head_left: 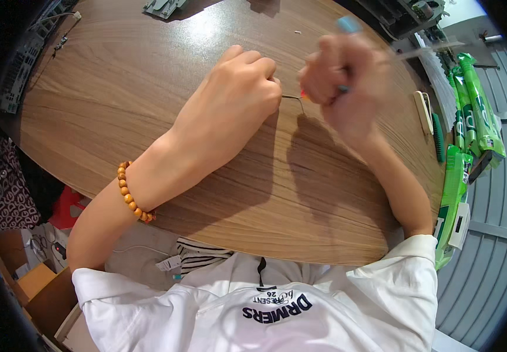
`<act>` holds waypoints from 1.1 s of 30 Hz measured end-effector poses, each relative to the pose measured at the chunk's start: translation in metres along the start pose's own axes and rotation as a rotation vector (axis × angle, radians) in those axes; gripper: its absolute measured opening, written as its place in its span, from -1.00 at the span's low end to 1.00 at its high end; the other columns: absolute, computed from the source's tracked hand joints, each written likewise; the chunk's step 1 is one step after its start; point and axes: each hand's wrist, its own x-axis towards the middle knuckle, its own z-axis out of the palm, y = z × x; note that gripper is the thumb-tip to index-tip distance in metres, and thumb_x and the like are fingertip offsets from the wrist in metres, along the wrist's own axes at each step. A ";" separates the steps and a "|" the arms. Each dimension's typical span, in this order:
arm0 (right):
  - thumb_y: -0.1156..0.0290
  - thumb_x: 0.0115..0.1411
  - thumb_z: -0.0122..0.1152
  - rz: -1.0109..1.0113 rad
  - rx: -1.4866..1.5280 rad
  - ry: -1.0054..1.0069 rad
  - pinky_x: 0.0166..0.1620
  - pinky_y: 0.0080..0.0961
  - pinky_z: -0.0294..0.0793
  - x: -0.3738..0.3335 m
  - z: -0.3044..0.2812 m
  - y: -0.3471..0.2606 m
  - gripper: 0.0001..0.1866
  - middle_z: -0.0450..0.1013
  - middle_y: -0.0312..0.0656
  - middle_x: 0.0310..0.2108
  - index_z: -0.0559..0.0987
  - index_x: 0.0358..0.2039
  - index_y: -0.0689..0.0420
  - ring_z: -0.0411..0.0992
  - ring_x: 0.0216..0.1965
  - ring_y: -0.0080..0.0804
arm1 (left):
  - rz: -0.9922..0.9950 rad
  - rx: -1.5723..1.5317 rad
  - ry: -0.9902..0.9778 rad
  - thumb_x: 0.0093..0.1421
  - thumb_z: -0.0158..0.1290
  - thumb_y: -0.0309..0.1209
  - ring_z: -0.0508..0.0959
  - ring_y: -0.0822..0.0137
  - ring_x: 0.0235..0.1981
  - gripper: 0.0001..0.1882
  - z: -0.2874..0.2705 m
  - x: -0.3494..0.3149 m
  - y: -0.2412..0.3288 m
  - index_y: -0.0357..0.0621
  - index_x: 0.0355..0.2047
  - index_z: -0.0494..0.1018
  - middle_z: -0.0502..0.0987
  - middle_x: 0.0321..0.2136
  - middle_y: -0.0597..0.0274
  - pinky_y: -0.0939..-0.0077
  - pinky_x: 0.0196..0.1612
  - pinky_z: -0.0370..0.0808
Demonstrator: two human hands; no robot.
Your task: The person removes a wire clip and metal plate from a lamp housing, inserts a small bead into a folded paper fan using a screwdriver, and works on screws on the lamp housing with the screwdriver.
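Over the brown wood-grain table, my left hand is closed, knuckles up, with a beaded bracelet on its wrist. Out of its thumb side runs a thin dark wire toward my right hand. A small red-orange bit shows at the wire's far end, against the right fingers. My right hand is closed too and smeared by motion. A light-blue end sticks up above it, and teal shows between its fingers; the kind of thing it holds is too blurred to tell.
Green packets, a cream clip-like piece and a green comb-like strip lie along the right edge. Dark electronic equipment stands at far left and far right. A grey metal part lies at the back.
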 end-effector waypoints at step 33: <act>0.14 0.28 -0.35 -0.040 0.052 -0.044 -0.75 -0.63 -0.22 0.007 -0.005 -0.020 -0.50 -0.12 -0.44 -0.88 0.02 -0.81 -0.04 -0.23 -0.84 -0.65 | 0.008 0.098 -0.037 -0.14 0.02 -0.56 0.43 0.31 -0.40 -0.88 -0.001 0.002 0.003 -0.26 -0.50 0.45 0.41 -0.50 0.24 0.48 -0.23 0.36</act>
